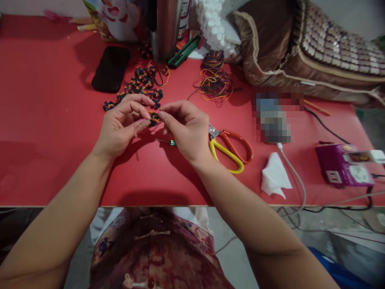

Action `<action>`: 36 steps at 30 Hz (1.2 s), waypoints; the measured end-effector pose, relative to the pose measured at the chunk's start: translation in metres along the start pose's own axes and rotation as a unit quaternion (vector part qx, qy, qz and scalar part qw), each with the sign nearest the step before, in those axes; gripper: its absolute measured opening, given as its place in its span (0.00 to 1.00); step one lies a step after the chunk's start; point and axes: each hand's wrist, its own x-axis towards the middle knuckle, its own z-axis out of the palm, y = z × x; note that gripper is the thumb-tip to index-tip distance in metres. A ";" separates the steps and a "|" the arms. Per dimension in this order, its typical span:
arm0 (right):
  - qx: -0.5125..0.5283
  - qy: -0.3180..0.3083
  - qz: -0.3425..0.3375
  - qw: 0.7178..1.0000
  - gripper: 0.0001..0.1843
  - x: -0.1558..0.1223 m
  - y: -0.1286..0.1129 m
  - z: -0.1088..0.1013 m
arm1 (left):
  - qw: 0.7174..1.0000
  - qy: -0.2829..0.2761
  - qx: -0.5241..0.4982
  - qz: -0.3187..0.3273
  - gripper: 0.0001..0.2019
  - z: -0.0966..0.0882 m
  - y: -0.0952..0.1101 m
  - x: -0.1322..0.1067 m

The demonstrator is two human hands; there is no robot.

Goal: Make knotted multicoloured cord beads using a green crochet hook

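Observation:
Between my fingertips is a small knotted cord piece (154, 118) in dark green, orange and purple. My left hand (123, 124) pinches its left side with thumb and fingers, and a pink loop circles the thumb. On the other side, my right hand (185, 126) pinches it at the upper right. A heap of similar knotted pieces (144, 78) lies just beyond my hands. Under my right hand, a thin metal tool with a green handle (172, 143) shows in part. Scissors (230, 150) with one yellow and one orange-red handle lie right of my right wrist, their blades hidden.
A tangle of multicoloured cord (216, 82) lies beyond my right hand. Behind stand a metal flask (168, 28) and a green-handled cutter (185, 52). A black phone (111, 69) is at left. At right are a crumpled tissue (275, 176), a charging cable and a purple box (343, 164).

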 end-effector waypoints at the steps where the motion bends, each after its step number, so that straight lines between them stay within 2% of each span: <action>1: -0.012 0.004 -0.009 1.000 0.09 -0.001 0.001 0.000 | 1.000 0.004 -0.001 0.005 0.08 0.001 0.002 0.000; 7: -0.029 0.016 -0.042 0.999 0.07 -0.001 0.002 -0.001 | 1.000 0.012 0.010 0.011 0.06 0.000 0.003 -0.003; 13: -0.071 0.027 -0.053 0.996 0.04 0.000 0.000 -0.004 | 0.997 0.007 0.055 0.057 0.03 -0.001 0.000 -0.005; 21: -0.096 -0.011 -0.140 0.985 0.07 -0.007 0.003 0.002 | 0.998 0.023 0.054 0.022 0.07 0.003 0.003 -0.003; 24: -0.080 -0.017 -0.117 0.990 0.07 -0.009 0.003 0.005 | 0.999 0.048 0.021 -0.006 0.09 0.006 0.003 -0.001; 30: -0.048 -0.046 -0.047 0.997 0.03 -0.008 0.003 0.005 | 0.979 0.110 -0.154 -0.079 0.16 0.015 0.006 0.005; 34: -0.035 -0.035 -0.004 0.999 0.04 -0.007 -0.002 0.004 | 0.970 0.116 -0.165 -0.139 0.18 0.017 0.013 0.005; 36: -0.052 -0.029 -0.007 0.998 0.07 -0.006 -0.004 0.002 | 0.969 0.114 -0.151 -0.159 0.19 0.015 0.012 0.004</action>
